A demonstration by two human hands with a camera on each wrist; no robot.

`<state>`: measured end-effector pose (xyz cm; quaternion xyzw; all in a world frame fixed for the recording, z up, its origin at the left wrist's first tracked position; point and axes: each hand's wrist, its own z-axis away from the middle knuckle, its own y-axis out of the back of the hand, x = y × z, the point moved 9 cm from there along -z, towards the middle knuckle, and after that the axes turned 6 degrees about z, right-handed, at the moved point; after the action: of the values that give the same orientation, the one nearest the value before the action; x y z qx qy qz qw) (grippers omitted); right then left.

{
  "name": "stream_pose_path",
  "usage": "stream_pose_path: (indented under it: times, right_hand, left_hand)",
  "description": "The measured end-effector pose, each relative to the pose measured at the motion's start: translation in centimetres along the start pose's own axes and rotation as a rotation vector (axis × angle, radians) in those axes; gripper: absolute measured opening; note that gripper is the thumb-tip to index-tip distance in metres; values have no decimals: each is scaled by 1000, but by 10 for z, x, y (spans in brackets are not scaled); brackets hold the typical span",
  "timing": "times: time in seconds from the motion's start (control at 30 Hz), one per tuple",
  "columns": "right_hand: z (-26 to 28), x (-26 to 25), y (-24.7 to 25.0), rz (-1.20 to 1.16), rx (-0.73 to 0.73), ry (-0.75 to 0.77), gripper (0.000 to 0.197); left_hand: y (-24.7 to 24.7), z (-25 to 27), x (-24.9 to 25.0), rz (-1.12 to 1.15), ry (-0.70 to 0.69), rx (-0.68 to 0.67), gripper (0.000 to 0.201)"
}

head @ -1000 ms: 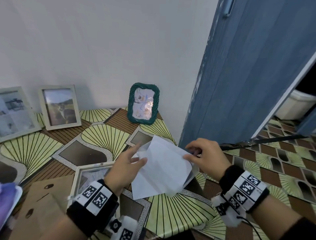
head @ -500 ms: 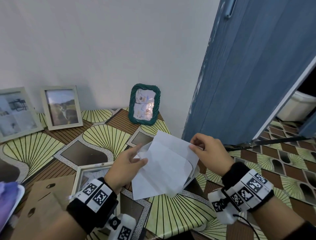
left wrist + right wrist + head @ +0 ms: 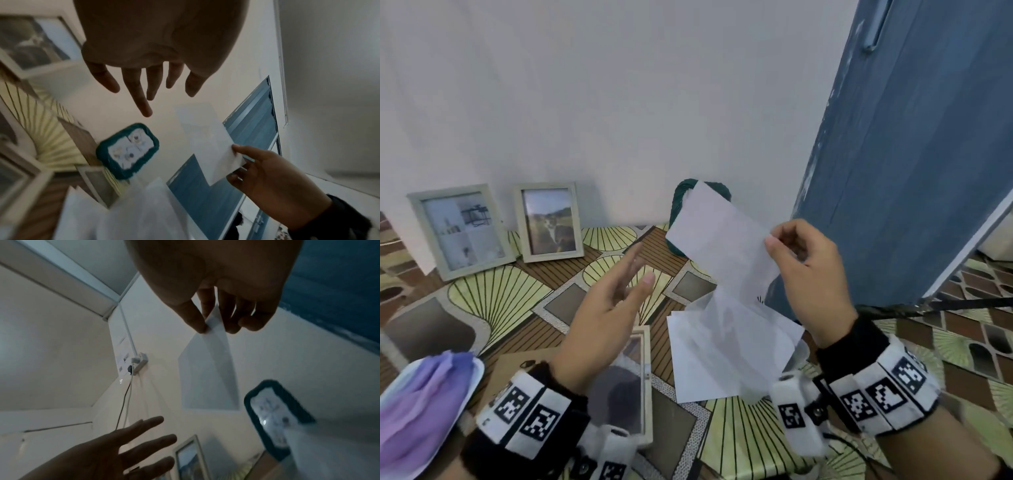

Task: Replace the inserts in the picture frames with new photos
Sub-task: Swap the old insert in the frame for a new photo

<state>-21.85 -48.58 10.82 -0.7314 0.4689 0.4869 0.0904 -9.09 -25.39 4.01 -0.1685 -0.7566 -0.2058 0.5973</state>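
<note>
My right hand (image 3: pixel 787 245) pinches the corner of a white photo sheet (image 3: pixel 717 241) between thumb and fingers and holds it up in the air, its blank side toward me. In the right wrist view the sheet (image 3: pixel 209 369) hangs from the fingertips (image 3: pixel 202 328). My left hand (image 3: pixel 626 284) is open with straight fingers, to the left of the sheet and not touching it. Below lies a white envelope or paper pile (image 3: pixel 726 346) on the table. An open light frame (image 3: pixel 633 377) lies flat under my left wrist. The green woven frame (image 3: pixel 127 150) stands behind the sheet.
Two light frames (image 3: pixel 457 229) (image 3: pixel 549 221) lean against the white wall at the back left. A brown backing board (image 3: pixel 517 368) lies at the front left beside a purple-and-white object (image 3: pixel 421 411). A blue door (image 3: pixel 914 154) stands close on the right. The patterned tablecloth (image 3: pixel 496 298) covers the table.
My right hand has drawn the sheet up out of the envelope and lifted it. My left hand let go of the envelope, which now lies on the table, and opened.
</note>
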Motion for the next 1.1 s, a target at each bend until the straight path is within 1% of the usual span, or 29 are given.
stream_pose_path:
  times: [0.1, 0.17, 0.27, 0.33, 0.4, 0.47, 0.53, 0.6, 0.67, 0.73, 0.8, 0.9, 1.03, 1.1]
  right_hand:
    - [27, 7, -31, -109, -53, -74, 12]
    - [47, 15, -53, -150, -122, -135, 19]
    - [77, 26, -85, -115, -261, -195, 31]
    - [94, 32, -103, -67, -352, -201, 31]
    - [110, 37, -117, -20, -414, -187, 25]
    - [120, 39, -128, 40, -458, -154, 22]
    - [128, 38, -139, 162, -534, -94, 26]
    - [135, 37, -150, 331, -646, -23, 37]
    - [140, 32, -160, 533, -749, 83, 41]
    - [143, 26, -168, 670, -822, 159, 50]
    - [143, 20, -173, 707, -862, 171, 50]
    - [142, 13, -184, 709, -914, 174, 38]
    - [145, 12, -203, 716, -1023, 152, 41]
    - [149, 14, -211, 759, -1054, 153, 43]
  left_hand:
    - [31, 17, 4, -109, -52, 15, 54]
    - [53, 31, -2, -228, -80, 39, 53]
    - [77, 53, -22, -457, -45, 6, 52]
    - [89, 67, -41, -640, 11, -42, 54]
    - [97, 78, -61, -838, 80, -129, 63]
    - [97, 87, -83, -1028, 132, -302, 73]
    - [95, 95, -100, -1137, 166, -437, 77]
    - [94, 100, -110, -1159, 197, -492, 75]
    - [94, 101, -113, -1175, 186, -489, 76]
    - [95, 100, -114, -1191, 167, -472, 77]
    - [98, 100, -115, -1181, 170, -460, 78]
    - [98, 102, -116, -1178, 166, -454, 76]
    - [98, 103, -116, -1177, 148, -434, 74]
    - [98, 103, -117, -1167, 142, -423, 73]
